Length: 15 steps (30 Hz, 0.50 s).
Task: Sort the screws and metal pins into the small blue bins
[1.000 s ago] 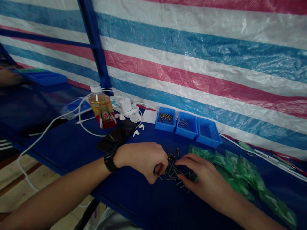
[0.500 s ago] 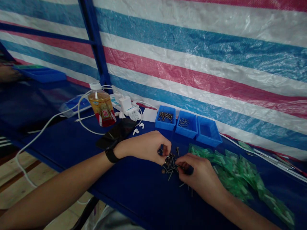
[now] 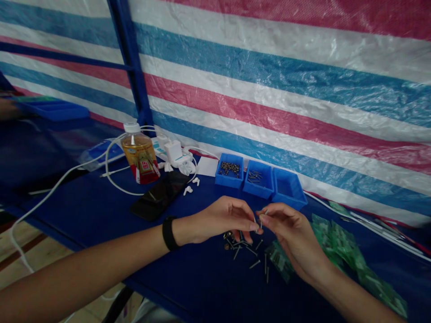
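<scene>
My left hand (image 3: 224, 220) and my right hand (image 3: 291, 229) meet fingertip to fingertip above a loose pile of screws (image 3: 239, 244) on the blue table (image 3: 202, 273). My right hand pinches a thin screw (image 3: 261, 220). The left thumb and fingers are pressed together beside it, and what they hold is too small to make out. Behind the hands stand three blue trays in a row: the left tray (image 3: 229, 181) has small brown fasteners, the middle tray (image 3: 258, 190) has thin screws, and the right tray (image 3: 288, 188) looks bare inside.
Green plastic packets (image 3: 350, 255) lie right of and under my right hand. To the left are a black phone (image 3: 160, 196), white earbuds (image 3: 188, 190), a drink bottle (image 3: 140, 157), a white power strip (image 3: 177, 154) and cables. A person's hand shows at the far left.
Both hands have lifted from the screw pile and come together. More of the screws and a green packet beneath my right hand now show. The view has shifted slightly.
</scene>
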{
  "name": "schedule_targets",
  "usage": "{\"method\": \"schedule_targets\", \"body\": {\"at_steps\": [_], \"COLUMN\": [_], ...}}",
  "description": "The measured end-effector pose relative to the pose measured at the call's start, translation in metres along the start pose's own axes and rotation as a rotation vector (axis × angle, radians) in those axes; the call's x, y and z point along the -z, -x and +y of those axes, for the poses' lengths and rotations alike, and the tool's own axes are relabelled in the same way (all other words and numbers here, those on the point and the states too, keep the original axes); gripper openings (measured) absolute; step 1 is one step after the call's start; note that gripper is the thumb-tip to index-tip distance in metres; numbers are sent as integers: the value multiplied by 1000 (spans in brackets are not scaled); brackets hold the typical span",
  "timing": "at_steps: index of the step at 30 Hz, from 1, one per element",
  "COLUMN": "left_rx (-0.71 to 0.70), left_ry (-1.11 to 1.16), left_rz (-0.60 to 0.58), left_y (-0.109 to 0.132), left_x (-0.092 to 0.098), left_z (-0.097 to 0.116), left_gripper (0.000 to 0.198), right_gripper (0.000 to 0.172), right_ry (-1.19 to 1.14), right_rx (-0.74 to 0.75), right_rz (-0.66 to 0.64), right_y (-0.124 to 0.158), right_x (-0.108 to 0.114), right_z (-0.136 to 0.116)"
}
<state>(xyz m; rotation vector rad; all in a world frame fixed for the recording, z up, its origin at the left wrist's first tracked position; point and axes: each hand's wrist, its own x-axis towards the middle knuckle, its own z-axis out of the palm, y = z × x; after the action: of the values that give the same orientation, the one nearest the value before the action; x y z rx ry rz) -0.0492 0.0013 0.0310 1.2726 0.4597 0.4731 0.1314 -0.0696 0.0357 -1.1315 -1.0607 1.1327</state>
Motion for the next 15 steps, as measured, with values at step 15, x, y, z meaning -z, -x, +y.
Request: {"method": "schedule_targets", "body": {"at_steps": [15], "left_rx": [46], "left_ry": [-20], "left_rz": [106], "left_y": [-1], "left_x": [3], "left_z": [-9], "left_gripper": [34], "right_gripper": [22], "right_ry": [112], "right_rx": [112], "right_rz": [48], "right_y": [3], "right_x": [-5], "right_z": [19]}}
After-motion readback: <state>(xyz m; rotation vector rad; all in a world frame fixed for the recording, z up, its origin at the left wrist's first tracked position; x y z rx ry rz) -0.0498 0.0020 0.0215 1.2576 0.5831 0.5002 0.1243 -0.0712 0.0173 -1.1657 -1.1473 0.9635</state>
